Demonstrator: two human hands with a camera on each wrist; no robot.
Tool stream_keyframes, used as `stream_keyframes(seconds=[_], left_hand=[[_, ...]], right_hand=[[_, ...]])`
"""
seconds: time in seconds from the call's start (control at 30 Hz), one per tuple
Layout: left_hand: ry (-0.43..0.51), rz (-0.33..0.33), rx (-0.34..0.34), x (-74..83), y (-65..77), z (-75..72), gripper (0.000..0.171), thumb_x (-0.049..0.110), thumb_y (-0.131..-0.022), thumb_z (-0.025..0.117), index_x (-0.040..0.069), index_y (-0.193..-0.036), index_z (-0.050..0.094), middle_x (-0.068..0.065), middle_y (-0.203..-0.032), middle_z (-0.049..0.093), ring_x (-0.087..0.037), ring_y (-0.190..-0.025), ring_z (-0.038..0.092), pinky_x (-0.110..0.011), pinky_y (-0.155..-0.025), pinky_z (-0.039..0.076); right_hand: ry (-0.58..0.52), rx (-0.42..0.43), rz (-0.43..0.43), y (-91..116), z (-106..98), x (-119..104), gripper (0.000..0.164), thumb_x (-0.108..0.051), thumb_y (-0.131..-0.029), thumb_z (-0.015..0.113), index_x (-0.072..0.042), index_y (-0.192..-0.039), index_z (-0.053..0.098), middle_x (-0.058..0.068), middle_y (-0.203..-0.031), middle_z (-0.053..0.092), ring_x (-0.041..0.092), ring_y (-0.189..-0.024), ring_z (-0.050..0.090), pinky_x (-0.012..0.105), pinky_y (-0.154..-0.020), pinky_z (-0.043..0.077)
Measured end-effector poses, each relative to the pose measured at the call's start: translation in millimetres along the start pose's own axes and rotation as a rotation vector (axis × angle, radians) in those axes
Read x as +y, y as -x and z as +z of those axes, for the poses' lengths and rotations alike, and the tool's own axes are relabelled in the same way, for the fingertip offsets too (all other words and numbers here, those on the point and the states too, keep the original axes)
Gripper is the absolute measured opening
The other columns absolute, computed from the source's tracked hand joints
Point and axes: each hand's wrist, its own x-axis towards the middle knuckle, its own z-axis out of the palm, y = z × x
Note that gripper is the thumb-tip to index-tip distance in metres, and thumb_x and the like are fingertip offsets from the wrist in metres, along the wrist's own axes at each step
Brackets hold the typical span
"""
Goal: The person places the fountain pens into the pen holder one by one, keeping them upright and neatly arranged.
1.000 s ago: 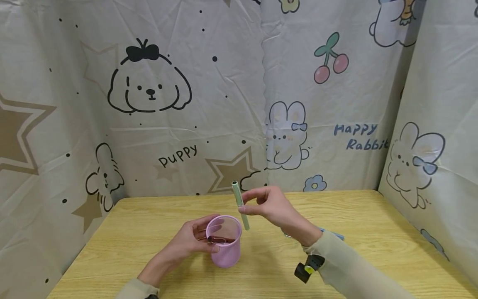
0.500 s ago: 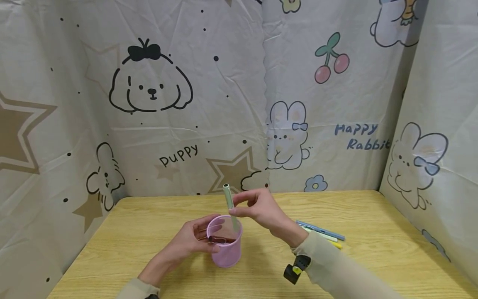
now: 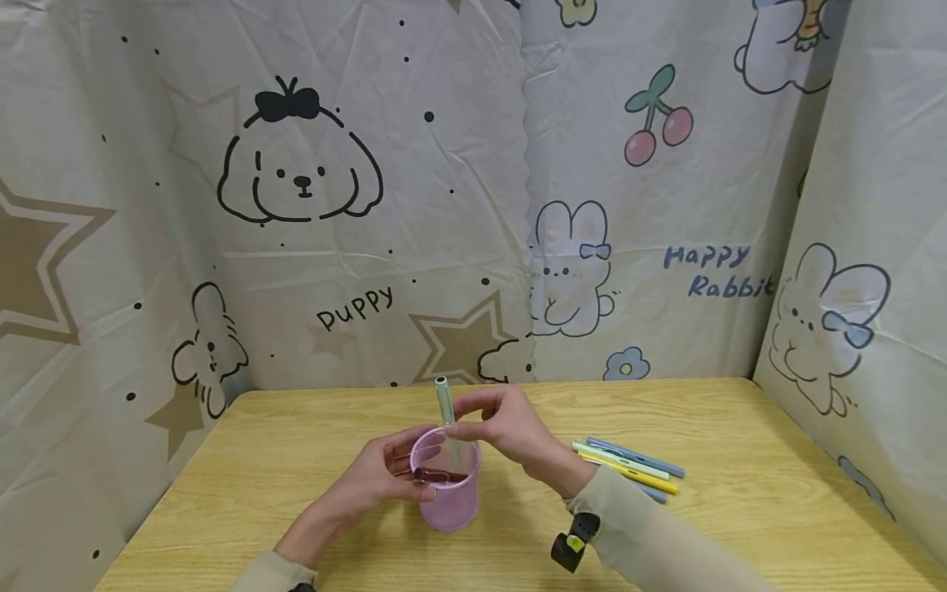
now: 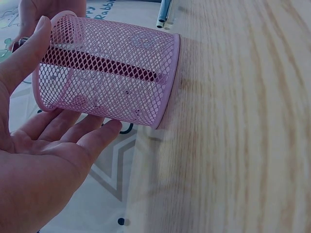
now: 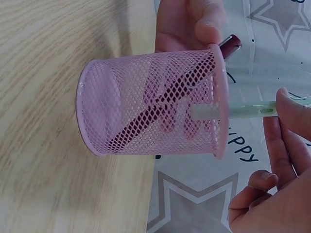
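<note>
A pink mesh pen holder (image 3: 449,503) stands upright on the wooden table. My left hand (image 3: 377,470) holds it from the left, thumb at the near rim and fingers round the far side. Inside leans a dark red pen (image 5: 187,81), its capped end poking past the rim. Between thumb and fingers my right hand (image 3: 510,427) pinches a light green pen (image 3: 445,401) above the holder. The green pen is nearly upright, and its lower end (image 5: 206,111) is inside the mouth, seen through the mesh in the right wrist view.
Several pens lie on the table to the right, partly behind the right forearm: a blue pen (image 3: 644,458), a pale green pen (image 3: 651,469) and a yellow pen (image 3: 644,477) among them. A printed cloth (image 3: 370,189) hangs behind the table.
My right hand has moved left and down, bringing the green pen from beside the pen holder into its mouth. More of the pens on the right now show. The left hand stays in place.
</note>
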Motion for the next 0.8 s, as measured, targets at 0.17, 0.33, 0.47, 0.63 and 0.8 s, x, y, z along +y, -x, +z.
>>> stream_keyframes(seconds=[0.17,0.33,0.47,0.63,0.8], left_hand=[[0.003,0.001,-0.006,-1.4,-0.6,-0.1,0.09,-0.004,-0.085,0.082,-0.007,-0.161,0.032,-0.026,-0.157,0.047,-0.046,-0.133,0.057,-0.035,-0.106,0.052],[-0.005,0.003,-0.004,-2.6,-1.4,-1.3,0.088,-0.004,-0.085,0.083,-0.005,-0.16,0.036,-0.023,-0.154,0.052,-0.045,-0.134,0.056,-0.037,-0.102,0.055],[-0.021,-0.002,0.007,-2.6,-0.7,-1.6,0.088,-0.001,-0.085,0.085,-0.003,-0.16,0.038,-0.022,-0.155,0.052,-0.047,-0.136,0.053,-0.037,-0.104,0.054],[-0.044,-0.004,0.024,-0.8,-0.1,-0.7,0.087,0.001,-0.085,0.086,-0.002,-0.159,0.04,-0.021,-0.155,0.052,-0.048,-0.137,0.052,-0.034,-0.106,0.052],[-0.031,0.009,0.015,0.0,-0.2,0.7,0.087,-0.002,-0.085,0.084,-0.004,-0.159,0.039,-0.024,-0.154,0.052,-0.049,-0.135,0.053,-0.034,-0.107,0.051]], right_hand=[[0.007,0.001,-0.019,-1,2,4,0.021,-0.012,-0.085,0.087,-0.005,-0.105,0.083,0.003,-0.104,0.078,0.013,-0.067,0.042,0.025,-0.063,0.036],[0.007,-0.007,-0.027,-2,5,9,0.021,-0.012,-0.086,0.087,-0.005,-0.105,0.083,0.003,-0.102,0.079,0.012,-0.068,0.045,0.024,-0.062,0.036],[-0.01,-0.011,-0.02,-2,7,12,0.022,-0.012,-0.085,0.088,-0.005,-0.105,0.083,0.004,-0.101,0.079,0.014,-0.071,0.048,0.025,-0.063,0.038],[-0.019,-0.012,-0.005,-3,10,14,0.022,-0.012,-0.086,0.088,-0.005,-0.106,0.083,0.004,-0.101,0.079,0.015,-0.071,0.049,0.025,-0.064,0.039],[-0.007,0.008,-0.016,-4,10,15,0.022,-0.012,-0.085,0.088,-0.004,-0.105,0.083,0.003,-0.1,0.079,0.013,-0.066,0.042,0.024,-0.06,0.034]])
